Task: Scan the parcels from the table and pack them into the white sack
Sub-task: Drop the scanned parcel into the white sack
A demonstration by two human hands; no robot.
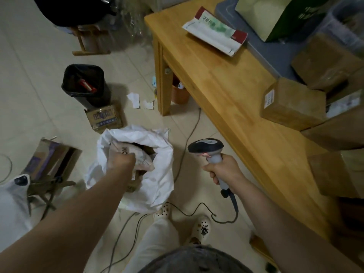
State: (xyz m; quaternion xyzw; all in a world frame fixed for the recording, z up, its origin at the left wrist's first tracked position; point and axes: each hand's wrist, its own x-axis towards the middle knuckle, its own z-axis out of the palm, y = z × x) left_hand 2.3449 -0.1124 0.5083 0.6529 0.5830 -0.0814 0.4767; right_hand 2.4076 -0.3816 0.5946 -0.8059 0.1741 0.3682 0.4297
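Note:
The white sack (159,174) stands open on the floor in front of me, with parcels inside. My left hand (123,161) reaches into its mouth and grips a pale pink soft parcel (142,159). My right hand (223,170) holds a grey barcode scanner (205,147) by its handle, to the right of the sack; its cable trails to the floor. On the wooden table (222,85) at right lie several brown cardboard parcels (293,104) and a white, red and green mailer (215,31).
A black lined bin (84,83) and a small printed carton (104,119) stand behind the sack. An open cardboard box (51,158) lies at left. Cables run over the tiled floor by my feet (202,227). A grey tub (266,52) sits on the table's far side.

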